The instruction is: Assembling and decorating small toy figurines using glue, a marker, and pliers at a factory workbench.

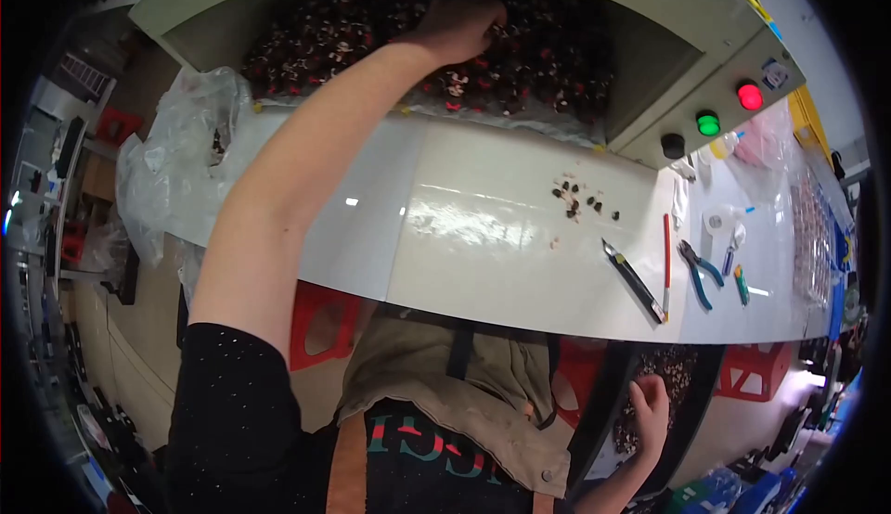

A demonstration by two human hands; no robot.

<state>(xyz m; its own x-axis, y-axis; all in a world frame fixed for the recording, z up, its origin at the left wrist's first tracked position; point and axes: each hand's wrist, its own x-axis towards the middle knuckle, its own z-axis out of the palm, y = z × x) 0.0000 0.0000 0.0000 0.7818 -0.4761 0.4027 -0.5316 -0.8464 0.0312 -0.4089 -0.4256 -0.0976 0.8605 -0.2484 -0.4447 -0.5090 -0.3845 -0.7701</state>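
Note:
My left hand (461,30) reaches far forward into the opening of a machine housing, onto a heap of small dark parts (353,27) with pale and red bits. Its fingers are curled in among the parts; what they grip is hidden. Low on the right, my right hand (652,412) hangs beside the table, over a black bin (599,403) holding similar small parts. The fingers of that hand are bent in toward the thumb, and anything between them is too small to make out.
Several loose dark parts (573,200) lie on the white table (464,273). To their right are a black cutter knife (635,280), a red stick (666,268) and blue-handled pliers (701,273). Indicator lamps (709,124) sit on the housing's right side. A clear plastic bag (186,152) drapes at the left.

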